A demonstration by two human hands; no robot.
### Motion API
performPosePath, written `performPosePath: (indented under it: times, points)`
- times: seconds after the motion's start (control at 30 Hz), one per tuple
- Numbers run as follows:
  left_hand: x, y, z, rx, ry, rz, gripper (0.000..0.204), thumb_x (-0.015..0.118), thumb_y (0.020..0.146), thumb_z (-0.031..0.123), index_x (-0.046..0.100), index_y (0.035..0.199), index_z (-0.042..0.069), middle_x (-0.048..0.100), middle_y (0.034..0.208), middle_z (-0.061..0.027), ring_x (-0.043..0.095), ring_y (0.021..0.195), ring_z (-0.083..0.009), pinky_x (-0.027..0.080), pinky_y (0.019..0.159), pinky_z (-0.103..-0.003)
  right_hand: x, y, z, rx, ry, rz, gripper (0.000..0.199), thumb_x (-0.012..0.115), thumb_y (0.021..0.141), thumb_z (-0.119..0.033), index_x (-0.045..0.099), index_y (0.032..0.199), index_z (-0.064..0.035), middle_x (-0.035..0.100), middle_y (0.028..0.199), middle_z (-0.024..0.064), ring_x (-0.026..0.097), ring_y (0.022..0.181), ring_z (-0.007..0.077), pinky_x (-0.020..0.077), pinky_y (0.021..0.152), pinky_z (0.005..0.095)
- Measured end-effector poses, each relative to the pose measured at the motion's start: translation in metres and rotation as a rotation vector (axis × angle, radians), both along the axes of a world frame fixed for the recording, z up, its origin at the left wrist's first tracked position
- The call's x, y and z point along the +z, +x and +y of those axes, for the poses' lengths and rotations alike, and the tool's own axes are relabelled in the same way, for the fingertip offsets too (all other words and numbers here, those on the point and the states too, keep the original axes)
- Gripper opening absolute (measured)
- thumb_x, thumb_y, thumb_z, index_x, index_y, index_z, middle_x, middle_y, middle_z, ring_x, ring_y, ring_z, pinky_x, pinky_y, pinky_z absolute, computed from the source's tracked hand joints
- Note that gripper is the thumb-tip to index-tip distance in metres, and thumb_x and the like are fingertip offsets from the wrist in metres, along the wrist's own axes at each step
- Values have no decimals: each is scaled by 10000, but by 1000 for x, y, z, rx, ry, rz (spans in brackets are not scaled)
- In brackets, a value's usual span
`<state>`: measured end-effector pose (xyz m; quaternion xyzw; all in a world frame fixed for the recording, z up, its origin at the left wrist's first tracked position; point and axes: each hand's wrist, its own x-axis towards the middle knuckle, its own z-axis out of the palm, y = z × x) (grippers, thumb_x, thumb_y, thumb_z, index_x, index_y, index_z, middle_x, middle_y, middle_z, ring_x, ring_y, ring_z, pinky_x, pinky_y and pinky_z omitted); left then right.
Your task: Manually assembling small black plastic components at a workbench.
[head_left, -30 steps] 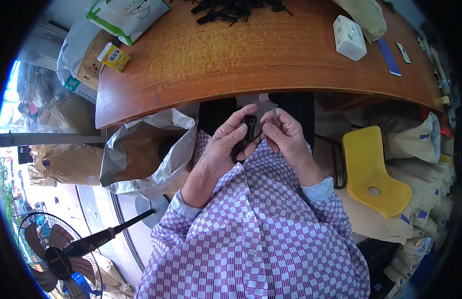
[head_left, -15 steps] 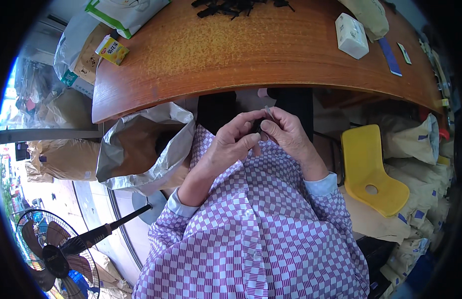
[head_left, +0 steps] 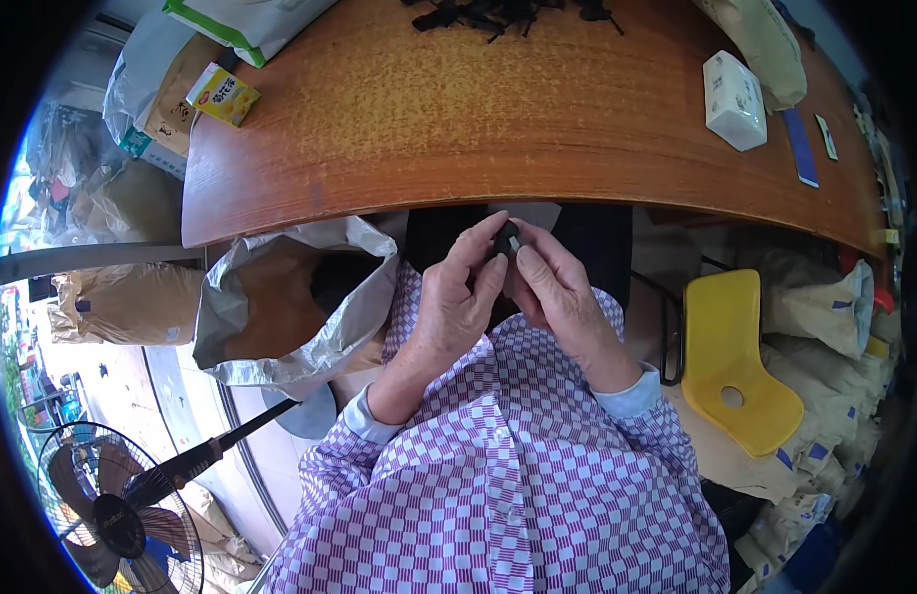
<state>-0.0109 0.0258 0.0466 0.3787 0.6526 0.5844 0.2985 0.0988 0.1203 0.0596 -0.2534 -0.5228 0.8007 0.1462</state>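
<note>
Between both hands, just in front of the desk's near edge, is a small black piece (head_left: 505,238) with a pale, light-coloured bit showing on it. Its exact kind is too small to make out. My left hand (head_left: 458,292) pinches it from the left with thumb and forefinger. From the other side my right hand (head_left: 555,285) grips it, the thumb lying near the pale bit. On the far part of the desk lies a pile of similar-looking black pieces (head_left: 518,14). Left of my hands stands a silver-lined paper sack (head_left: 364,344), gaping at the top, with something dark inside.
The brown wooden desk (head_left: 429,139) spans the far side. On it are a yellow drink carton (head_left: 223,95), a white tissue pack (head_left: 732,102) and a blue strip (head_left: 801,147). A yellow chair (head_left: 721,337) stands right, near stacked paper sacks (head_left: 824,396). A fan (head_left: 119,525) stands lower left.
My fingers have shifted around the black piece, and its pale bit now shows between them. The hands have moved slightly left and closer together. The view has tilted a little.
</note>
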Motion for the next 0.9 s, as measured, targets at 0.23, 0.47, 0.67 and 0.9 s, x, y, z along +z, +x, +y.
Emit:
performPosePath:
  times: [0.23, 0.47, 0.67, 0.9]
  points:
    - [2, -11, 10, 22, -7, 43, 405, 503, 882, -34, 491, 1283, 21, 581, 928, -26, 504, 789, -60, 437, 723, -202, -5, -19, 5, -39, -89, 11, 328, 405, 997, -202, 432, 1274, -29, 464, 700, -42, 367, 488, 9, 267, 408, 157]
    - [4, -20, 11, 117, -7, 278, 423, 538, 809, -96, 546, 1220, 4, 639, 946, -147, 635, 827, -177, 489, 731, -266, -13, -34, 5, -12, -103, 57, 309, 427, 979, -104, 428, 1286, -70, 464, 830, -43, 388, 573, -3, 321, 481, 134]
    - [7, -36, 5, 162, -62, 382, 401, 556, 789, -99, 561, 1183, -28, 649, 972, -166, 655, 831, -230, 507, 730, -293, -22, -56, 16, 144, 23, 38, 322, 438, 976, -111, 415, 1292, -52, 450, 819, -35, 417, 620, 22, 370, 524, 163]
    - [-5, -55, 7, 212, -108, -127, 431, 474, 886, -46, 443, 1312, 15, 593, 884, -8, 504, 615, -35, 415, 531, -163, -11, -81, 32, 254, -305, -25, 306, 395, 1001, -182, 433, 1280, -62, 409, 640, -77, 321, 460, -8, 218, 403, 148]
